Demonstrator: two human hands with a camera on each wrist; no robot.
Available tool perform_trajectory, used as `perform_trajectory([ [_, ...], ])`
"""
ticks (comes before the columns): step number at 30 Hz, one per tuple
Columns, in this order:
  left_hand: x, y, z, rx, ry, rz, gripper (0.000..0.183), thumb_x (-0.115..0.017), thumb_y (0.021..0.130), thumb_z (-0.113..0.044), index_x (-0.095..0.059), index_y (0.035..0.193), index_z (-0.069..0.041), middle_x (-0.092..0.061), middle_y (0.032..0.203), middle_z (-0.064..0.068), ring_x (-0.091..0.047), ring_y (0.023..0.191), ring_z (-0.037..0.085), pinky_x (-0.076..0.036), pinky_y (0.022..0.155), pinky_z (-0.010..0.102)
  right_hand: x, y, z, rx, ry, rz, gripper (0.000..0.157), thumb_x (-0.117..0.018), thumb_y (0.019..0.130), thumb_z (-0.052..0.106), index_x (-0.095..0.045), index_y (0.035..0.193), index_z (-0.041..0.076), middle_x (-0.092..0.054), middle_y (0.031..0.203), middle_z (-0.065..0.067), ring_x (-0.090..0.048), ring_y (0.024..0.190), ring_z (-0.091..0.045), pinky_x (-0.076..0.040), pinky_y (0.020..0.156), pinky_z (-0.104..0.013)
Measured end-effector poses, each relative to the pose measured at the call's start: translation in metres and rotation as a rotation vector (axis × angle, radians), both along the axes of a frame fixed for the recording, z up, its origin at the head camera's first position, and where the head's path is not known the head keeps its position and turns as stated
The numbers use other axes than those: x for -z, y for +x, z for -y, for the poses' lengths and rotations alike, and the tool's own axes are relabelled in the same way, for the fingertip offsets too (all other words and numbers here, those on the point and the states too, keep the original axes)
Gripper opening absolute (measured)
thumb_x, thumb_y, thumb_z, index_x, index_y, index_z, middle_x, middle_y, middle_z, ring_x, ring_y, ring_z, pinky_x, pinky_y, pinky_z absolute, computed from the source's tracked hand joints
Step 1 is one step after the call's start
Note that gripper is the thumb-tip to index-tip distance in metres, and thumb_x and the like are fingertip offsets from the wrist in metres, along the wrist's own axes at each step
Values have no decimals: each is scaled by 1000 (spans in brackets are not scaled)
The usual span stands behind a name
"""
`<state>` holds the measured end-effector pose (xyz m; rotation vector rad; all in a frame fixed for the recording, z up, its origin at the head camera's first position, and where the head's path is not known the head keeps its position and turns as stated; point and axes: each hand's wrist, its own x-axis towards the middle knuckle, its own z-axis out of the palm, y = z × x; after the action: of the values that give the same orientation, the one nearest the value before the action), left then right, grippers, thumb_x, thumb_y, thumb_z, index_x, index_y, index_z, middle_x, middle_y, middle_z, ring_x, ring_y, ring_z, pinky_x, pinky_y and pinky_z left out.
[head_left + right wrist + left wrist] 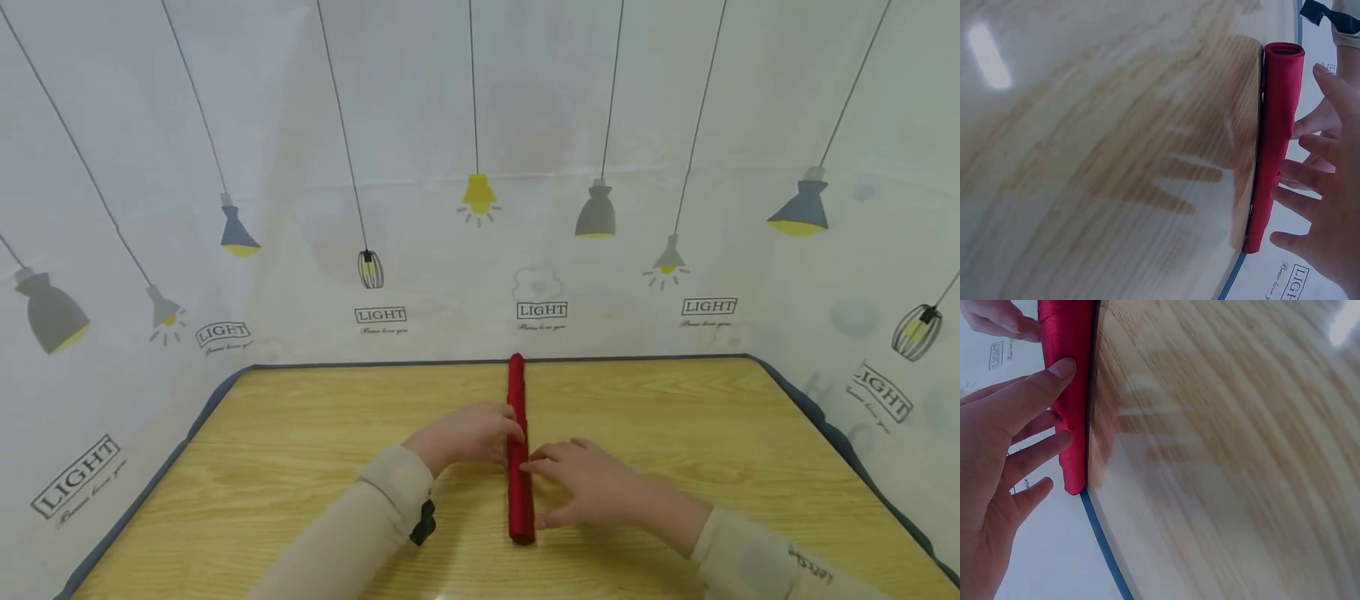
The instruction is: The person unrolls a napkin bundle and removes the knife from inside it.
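Observation:
A red cloth roll (pixel 519 492) lies lengthwise on the wooden table, from near its far edge toward me. In the right wrist view, the near end of the roll (pixel 1282 81) shows wound layers around a hollow. My left hand (pixel 468 433) is at the roll's left side, with fingertips touching it about midway along. The left wrist view has this hand's thumb (pixel 1054 375) against the cloth, fingers loosely spread. On the other side, my right hand (pixel 592 483) has its fingers spread and relaxed. Its fingertips reach the roll's right side nearer to me; firm contact is unclear.
The wooden table (pixel 315 417) has a dark edge along the back and sides. A pale wall covering (pixel 420 183) printed with hanging lamps encloses it on three sides. A dark band (pixel 423 523) sits at my left wrist.

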<state>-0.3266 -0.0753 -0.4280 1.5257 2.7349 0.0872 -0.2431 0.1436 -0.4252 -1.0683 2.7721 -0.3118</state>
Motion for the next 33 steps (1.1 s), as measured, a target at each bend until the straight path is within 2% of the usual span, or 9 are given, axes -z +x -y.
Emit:
perform_trajectory([
  [5,-1,2,-4,4,34,42,27,-80,82,-30,-73,106,-19,-61,101,-7,-57,90,6,-45,86,17,3,5,2,-7,-11,-12,77,-63,80,70,-57,137,19,-53,132,1,-49,124,-20,-29,108,-56],
  [14,-1,1,-13,32,21,47,24,-81,82,-22,-74,104,-18,-61,101,-6,-56,93,7,-44,88,18,2,9,0,-4,-12,-22,74,-71,78,62,-59,134,15,-55,126,0,-51,120,-19,-33,106,-52],
  [20,-3,1,-19,46,-25,26,24,-77,85,-24,-75,108,-18,-61,106,-4,-56,98,10,-43,92,20,5,9,-6,0,6,-47,74,-72,77,62,-60,133,15,-58,127,-2,-53,119,-22,-32,105,-56],
  [27,-5,3,-25,117,-45,-15,24,-72,89,-23,-74,112,-17,-63,109,-1,-57,102,12,-42,95,21,5,13,-15,21,2,-19,79,-72,76,64,-57,134,12,-59,131,-1,-53,122,-22,-30,106,-58],
  [33,-3,5,-29,80,-32,14,23,-71,90,-24,-71,112,-17,-63,111,-3,-56,104,12,-41,97,21,4,19,-20,27,-24,-9,81,-73,75,63,-56,134,10,-60,129,-2,-54,121,-21,-30,105,-59],
])
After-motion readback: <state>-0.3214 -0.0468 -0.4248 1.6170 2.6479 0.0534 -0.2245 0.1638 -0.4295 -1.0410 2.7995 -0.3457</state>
